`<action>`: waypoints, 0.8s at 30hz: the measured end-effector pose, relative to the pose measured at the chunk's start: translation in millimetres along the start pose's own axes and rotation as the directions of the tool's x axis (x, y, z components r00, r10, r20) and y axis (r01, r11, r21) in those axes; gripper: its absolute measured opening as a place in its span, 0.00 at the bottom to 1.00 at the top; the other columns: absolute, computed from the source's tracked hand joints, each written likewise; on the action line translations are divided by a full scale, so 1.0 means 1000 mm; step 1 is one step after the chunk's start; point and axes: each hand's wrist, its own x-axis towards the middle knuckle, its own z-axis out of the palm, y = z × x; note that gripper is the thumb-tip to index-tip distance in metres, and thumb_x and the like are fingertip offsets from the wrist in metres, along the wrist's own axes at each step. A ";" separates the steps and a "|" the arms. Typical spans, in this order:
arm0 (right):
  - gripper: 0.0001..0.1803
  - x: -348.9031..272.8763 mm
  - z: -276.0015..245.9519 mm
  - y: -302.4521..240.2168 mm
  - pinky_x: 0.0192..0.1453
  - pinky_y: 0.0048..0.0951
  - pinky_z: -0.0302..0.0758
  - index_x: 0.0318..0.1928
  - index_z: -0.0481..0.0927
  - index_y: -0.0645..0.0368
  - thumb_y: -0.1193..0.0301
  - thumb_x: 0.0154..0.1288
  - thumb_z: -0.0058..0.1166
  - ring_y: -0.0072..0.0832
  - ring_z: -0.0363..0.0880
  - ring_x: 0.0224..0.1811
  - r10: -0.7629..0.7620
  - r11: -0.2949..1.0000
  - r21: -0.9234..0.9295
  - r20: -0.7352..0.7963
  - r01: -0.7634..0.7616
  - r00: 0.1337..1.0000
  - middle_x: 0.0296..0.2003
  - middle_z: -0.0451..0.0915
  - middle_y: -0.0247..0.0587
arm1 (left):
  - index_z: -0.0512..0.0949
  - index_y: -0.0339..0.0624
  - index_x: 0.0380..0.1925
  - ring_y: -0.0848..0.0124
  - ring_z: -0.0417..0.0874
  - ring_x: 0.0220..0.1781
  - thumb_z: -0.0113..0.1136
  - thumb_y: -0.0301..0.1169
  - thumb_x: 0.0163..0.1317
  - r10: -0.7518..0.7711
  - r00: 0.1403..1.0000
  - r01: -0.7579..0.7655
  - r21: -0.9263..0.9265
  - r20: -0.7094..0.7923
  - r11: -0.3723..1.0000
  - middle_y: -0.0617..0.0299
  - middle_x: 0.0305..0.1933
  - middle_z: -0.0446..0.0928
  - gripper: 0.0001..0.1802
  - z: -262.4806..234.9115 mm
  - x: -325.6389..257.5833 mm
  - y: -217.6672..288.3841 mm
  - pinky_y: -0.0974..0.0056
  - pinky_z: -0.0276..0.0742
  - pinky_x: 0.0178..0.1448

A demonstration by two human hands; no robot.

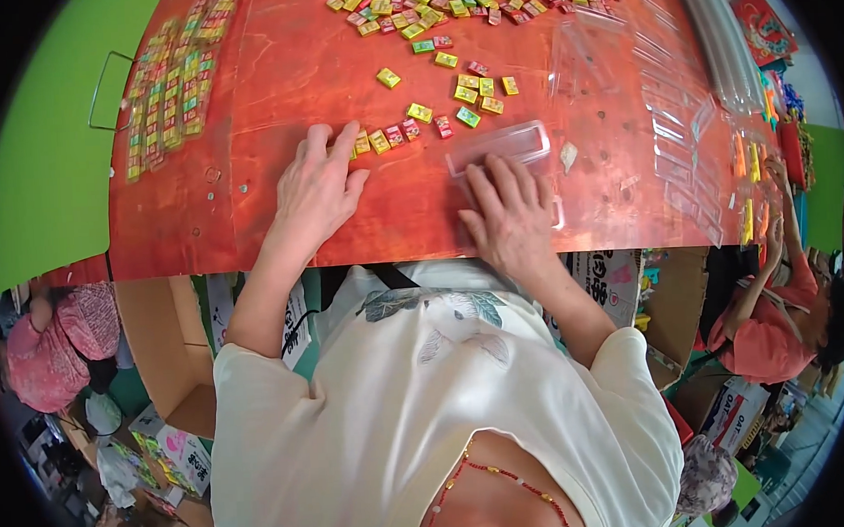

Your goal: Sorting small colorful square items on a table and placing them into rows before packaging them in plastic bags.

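Observation:
My left hand (318,186) rests low over the red table, thumb apart and fingers spread. Its fingertips reach the left end of a short row of tiny yellow and red boxes (379,141); the index finger partly covers the end one. On the right, my right hand (514,203) lies over a clear plastic tray (516,143), fingers bent onto it. The tray's far edge shows beyond the fingers, and its near part is hidden under the palm. Several loose boxes (465,95) lie just beyond the row.
A large heap of tiny boxes (430,4) covers the far middle of the red table (273,91). Filled clear trays (170,95) lie at the left; empty clear trays (685,148) and stacked ones (718,43) lie right. Another person (773,314) works at the right edge.

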 end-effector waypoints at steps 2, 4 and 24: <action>0.29 0.005 0.001 -0.020 0.67 0.47 0.60 0.63 0.76 0.53 0.56 0.64 0.59 0.40 0.67 0.67 -0.016 1.000 0.021 -0.010 0.017 1.000 0.64 0.71 0.44 | 0.72 0.42 0.63 0.50 0.79 0.53 0.67 0.34 0.60 -0.003 1.000 0.003 -0.022 0.006 1.000 0.48 0.54 0.69 0.30 0.002 0.001 0.002 0.49 0.83 0.50; 0.30 0.011 0.005 -0.032 0.66 0.47 0.60 0.62 0.76 0.52 0.57 0.62 0.62 0.40 0.68 0.65 -0.003 0.998 0.057 -0.012 0.003 1.000 0.63 0.72 0.43 | 0.72 0.42 0.63 0.49 0.79 0.52 0.67 0.35 0.60 -0.005 1.000 0.006 -0.044 0.009 0.999 0.48 0.55 0.69 0.30 0.003 0.003 0.005 0.49 0.83 0.50; 0.28 0.053 0.023 -0.041 0.64 0.47 0.63 0.64 0.75 0.54 0.59 0.65 0.59 0.41 0.67 0.66 -0.004 0.998 0.064 -0.044 0.007 0.999 0.64 0.70 0.44 | 0.76 0.47 0.57 0.50 0.83 0.45 0.65 0.36 0.63 0.024 0.999 -0.020 0.088 -0.043 0.996 0.49 0.47 0.69 0.23 0.019 0.030 0.015 0.51 0.86 0.38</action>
